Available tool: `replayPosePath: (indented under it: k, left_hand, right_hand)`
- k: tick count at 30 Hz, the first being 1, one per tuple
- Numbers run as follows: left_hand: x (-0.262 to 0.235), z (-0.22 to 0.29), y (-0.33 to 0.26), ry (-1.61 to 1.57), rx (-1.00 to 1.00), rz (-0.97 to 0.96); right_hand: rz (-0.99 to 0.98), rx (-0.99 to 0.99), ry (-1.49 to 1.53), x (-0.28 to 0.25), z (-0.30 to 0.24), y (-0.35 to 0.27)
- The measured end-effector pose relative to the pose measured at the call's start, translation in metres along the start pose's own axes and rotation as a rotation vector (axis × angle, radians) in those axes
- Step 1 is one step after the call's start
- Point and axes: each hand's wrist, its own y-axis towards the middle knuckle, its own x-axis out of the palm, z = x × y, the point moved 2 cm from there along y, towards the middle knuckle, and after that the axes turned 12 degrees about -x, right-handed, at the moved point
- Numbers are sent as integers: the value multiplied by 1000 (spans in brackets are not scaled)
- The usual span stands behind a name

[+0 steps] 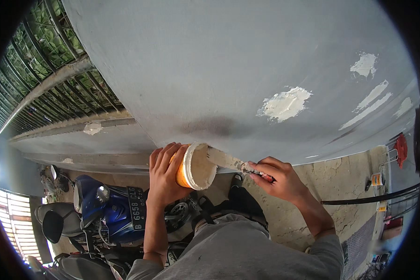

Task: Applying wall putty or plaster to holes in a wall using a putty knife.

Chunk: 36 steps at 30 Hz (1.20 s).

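My left hand (pixel 164 175) is wrapped around an orange and white plastic tub (pixel 187 170), tilted so its mouth faces right. Pale putty coats the tub's inside. In my right hand (pixel 277 179) is a putty knife (pixel 228 161) with a red and dark handle, its blade smeared with putty and its tip at the tub's rim. Ahead rises a grey wall (pixel 210 70) bearing a large white putty patch (pixel 286 103), a smaller patch (pixel 364 65) and white streaks (pixel 371 102) on its right part.
A blue motorcycle (pixel 109 205) stands close on my left, with a black seat (pixel 86 266) nearer. Metal bars (pixel 37 79) top a low wall at the far left. At right are a black curved bar (pixel 373 198), a small bucket (pixel 377 179) and a red cloth (pixel 400 149).
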Motion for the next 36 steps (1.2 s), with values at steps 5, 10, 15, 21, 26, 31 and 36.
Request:
replayPosePath:
  k: [5, 10, 15, 21, 26, 31, 36]
  left_hand:
    - [4, -3, -3, 46, 5, -31]
    - [4, 2, 0, 119, 34, -60]
    - [7, 0, -4, 110, 77, -57]
    - [9, -9, -11, 48, -61, -26]
    - [10, -2, -10, 36, -98, 46]
    - [24, 8, -7, -68, -155, 43]
    - [38, 20, -5, -207, -148, 18]
  right_hand:
    - [-177, -40, -131, -3, -8, 6]
    - [-241, -26, 7, -3, -10, 12]
    - [-282, 22, 181, 4, 9, 13]
    - [-229, 683, 770, 30, 34, -12]
    - [102, 849, 1198, 56, 36, -39]
    - [315, 789, 1315, 64, 37, -66]
    - [567, 627, 1434, 58, 21, -78]
